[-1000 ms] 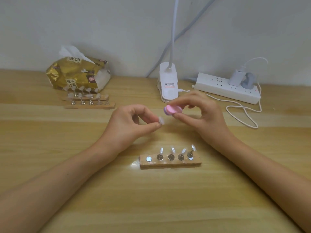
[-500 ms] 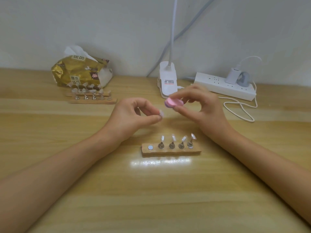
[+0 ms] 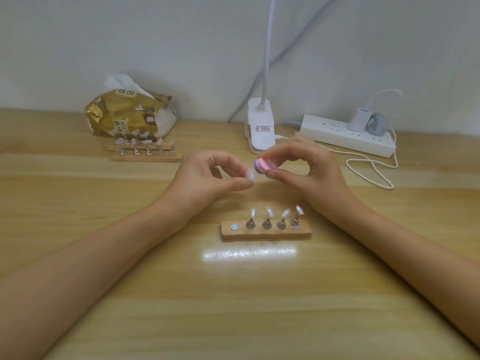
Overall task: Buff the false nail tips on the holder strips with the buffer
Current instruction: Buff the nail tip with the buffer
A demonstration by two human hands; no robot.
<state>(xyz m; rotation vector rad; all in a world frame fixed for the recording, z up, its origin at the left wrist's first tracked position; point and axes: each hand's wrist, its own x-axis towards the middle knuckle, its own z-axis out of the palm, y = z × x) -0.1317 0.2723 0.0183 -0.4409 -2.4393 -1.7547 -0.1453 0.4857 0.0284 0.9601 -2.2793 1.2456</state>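
Note:
My left hand [image 3: 207, 178] pinches a clear false nail tip [image 3: 250, 175] on its small stand above the table. My right hand [image 3: 309, 170] grips a pink and purple buffer [image 3: 265, 165], whose end sits right against the tip. Below the hands lies a wooden holder strip [image 3: 266, 232] with several nail tips standing on metal cones and one bare magnet at its left end. Two more holder strips [image 3: 146, 152] with nail tips lie at the back left.
A gold tissue pack [image 3: 130, 114] stands behind the far strips. A white clip lamp [image 3: 259, 128] and a white power strip [image 3: 346, 136] with a looping cable [image 3: 374, 167] sit along the wall. The wooden table [image 3: 233, 294] stretches toward me.
The view has shifted so the near strip sits lower and farther from the hands. The buffer has turned end-on toward the nail tip and the two hands have come closer together.

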